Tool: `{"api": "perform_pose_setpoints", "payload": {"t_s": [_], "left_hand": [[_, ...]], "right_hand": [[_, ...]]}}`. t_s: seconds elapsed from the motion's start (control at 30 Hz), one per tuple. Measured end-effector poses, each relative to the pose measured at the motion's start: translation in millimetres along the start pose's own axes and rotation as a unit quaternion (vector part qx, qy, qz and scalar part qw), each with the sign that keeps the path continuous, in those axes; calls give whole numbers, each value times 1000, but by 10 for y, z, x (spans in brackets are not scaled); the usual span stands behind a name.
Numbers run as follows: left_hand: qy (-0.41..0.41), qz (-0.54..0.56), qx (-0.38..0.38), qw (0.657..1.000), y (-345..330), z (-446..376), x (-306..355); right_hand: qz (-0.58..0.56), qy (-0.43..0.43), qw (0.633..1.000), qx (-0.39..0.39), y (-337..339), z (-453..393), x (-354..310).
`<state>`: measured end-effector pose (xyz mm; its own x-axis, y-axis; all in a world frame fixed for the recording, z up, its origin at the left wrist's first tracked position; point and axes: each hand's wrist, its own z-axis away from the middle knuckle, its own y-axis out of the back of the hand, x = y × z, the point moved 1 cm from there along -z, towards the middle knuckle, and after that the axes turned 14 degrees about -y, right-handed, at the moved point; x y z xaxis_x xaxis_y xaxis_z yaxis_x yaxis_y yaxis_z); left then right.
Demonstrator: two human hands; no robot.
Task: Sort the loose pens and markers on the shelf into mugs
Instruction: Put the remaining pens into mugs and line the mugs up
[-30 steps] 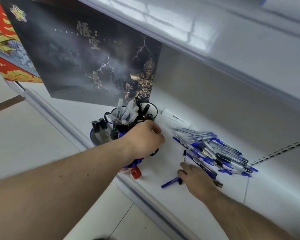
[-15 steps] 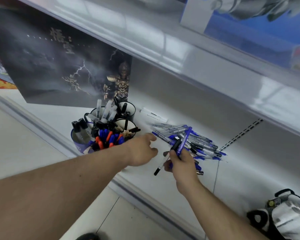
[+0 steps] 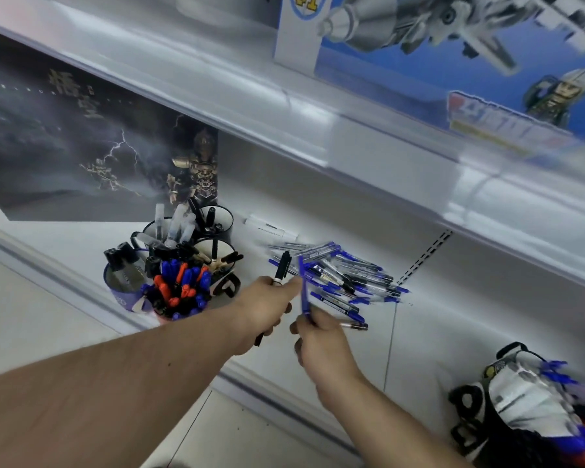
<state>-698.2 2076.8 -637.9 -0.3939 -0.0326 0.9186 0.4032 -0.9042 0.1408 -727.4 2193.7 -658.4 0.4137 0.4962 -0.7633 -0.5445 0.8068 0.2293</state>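
Two pens were split since half a second ago: I saw left hand (image 3: pixel 267 307) now gripping the black marker (image 3: pixel 282 269), right hand (image 3: pixel 320 344) pinching the blue pen (image 3: pixel 304 288) upright, beside the pile (image 3: pixel 345 275) and mugs (image 3: pixel 179 275).

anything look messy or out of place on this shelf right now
Yes: a heap of loose blue pens lies criss-crossed on the shelf, right of the mugs, unsorted. The left hand holds a black marker; the right hand holds a blue pen.
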Motion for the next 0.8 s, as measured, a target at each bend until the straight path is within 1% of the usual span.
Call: {"api": "perform_pose_setpoints", "payload": {"t_s": [0.07, 0.13, 0.17, 0.23, 0.27, 0.3, 0.37, 0.43, 0.53, 0.6, 0.63, 0.7, 0.8], "left_hand": [[-4, 5, 11, 1000, -71, -29, 4], [-16, -18, 36, 999, -74, -67, 37], [-20, -15, 52, 998, -53, -81, 58], [-23, 40, 67, 997, 5, -89, 124], [-15, 75, 72, 994, 33, -92, 148], [-5, 104, 77, 992, 60, -86, 183], [7, 127, 82, 989, 106, -83, 229], [0, 122, 84, 989, 182, -134, 263], [-28, 74, 107, 991, 416, -242, 328], [-45, 39, 132, 989, 623, -278, 380], [-48, 40, 145, 988, 725, -280, 393], [-50, 64, 166, 983, 900, -271, 385], [-55, 106, 178, 977, 1026, -273, 355]], "right_hand": [[69, 45, 996, -39, -102, 78, 20], [109, 57, 989, -85, -112, 112, 10], [103, 47, 989, -90, -65, 76, -20], [72, 6, 996, -44, 117, -145, -40], [75, 7, 997, -7, 237, -278, -50], [114, 15, 993, 33, 362, -422, -56], [242, 22, 966, 89, 570, -749, -30], [366, 23, 924, 109, 651, -1041, -56], [497, 81, 857, 110, 494, -1374, -289], [548, 99, 826, 92, 303, -1614, -442], [568, 102, 813, 84, 197, -1717, -512], [586, 111, 799, 74, 2, -1902, -644], [582, 89, 807, 42, -207, -2183, -750]]}}
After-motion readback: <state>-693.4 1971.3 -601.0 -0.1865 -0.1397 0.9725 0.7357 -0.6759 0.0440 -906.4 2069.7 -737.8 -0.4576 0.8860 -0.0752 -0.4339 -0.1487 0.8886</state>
